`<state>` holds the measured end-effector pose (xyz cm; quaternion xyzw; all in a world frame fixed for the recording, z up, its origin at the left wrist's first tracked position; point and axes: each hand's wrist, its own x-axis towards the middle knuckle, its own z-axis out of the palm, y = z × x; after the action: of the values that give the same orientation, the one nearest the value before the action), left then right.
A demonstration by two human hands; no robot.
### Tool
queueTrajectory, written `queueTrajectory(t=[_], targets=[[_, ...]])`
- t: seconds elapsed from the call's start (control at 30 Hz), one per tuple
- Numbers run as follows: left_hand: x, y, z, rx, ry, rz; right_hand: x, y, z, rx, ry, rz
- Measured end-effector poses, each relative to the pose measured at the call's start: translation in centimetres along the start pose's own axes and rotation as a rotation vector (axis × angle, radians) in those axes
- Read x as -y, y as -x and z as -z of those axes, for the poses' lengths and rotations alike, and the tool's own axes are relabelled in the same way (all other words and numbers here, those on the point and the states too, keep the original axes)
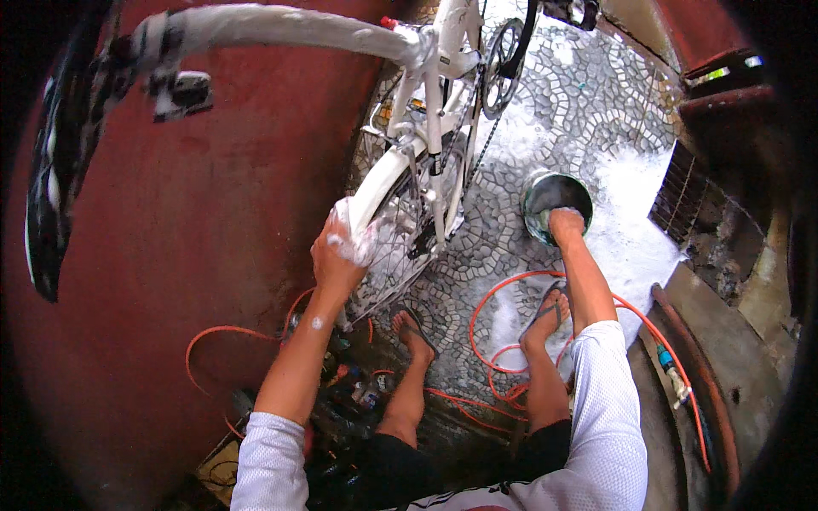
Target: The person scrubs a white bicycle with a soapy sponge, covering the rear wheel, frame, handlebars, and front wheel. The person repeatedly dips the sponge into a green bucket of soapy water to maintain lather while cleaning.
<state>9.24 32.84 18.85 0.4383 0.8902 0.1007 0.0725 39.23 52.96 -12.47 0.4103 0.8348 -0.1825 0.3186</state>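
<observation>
A white bicycle (432,123) covered in suds stands in front of me, its saddle (55,183) out at the far left. My left hand (335,255) is closed round the end of its white rear fender (381,180), with foam over the fingers. Spokes and chain show just to the right of that hand. My right hand (567,225) reaches down into a dark green bucket (534,204) with soapy water. Its fingers are curled by something pale and greenish that I cannot make out, partly hidden by the bucket's inside.
An orange hose (479,317) loops round my feet and over the patterned stone floor (558,94), where white foam (630,204) spreads. A dark red wall (204,196) rises on the left. At right lie a metal grate (679,192) and a hose connector (673,375).
</observation>
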Motion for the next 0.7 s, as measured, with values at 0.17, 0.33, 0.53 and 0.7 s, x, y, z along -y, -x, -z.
queueTrajectory(t=[0.17,0.33,0.53,0.7], targets=[[-0.4,-0.1,-0.9,-0.007,-0.039,-0.068,-0.3,-3.2,-3.2,0.004,-0.083,-0.094],[-0.9,-0.3,-1.4,0.013,-0.022,-0.017,-1.8,-2.2,-1.6,0.035,-0.293,-0.007],[-0.3,0.3,-0.2,0.012,-0.095,-0.001,5.6,12.7,17.6,-0.634,-1.412,0.274],[-0.8,-0.4,-0.4,0.082,-0.154,0.024,13.6,11.6,23.0,-0.661,-1.22,0.481]])
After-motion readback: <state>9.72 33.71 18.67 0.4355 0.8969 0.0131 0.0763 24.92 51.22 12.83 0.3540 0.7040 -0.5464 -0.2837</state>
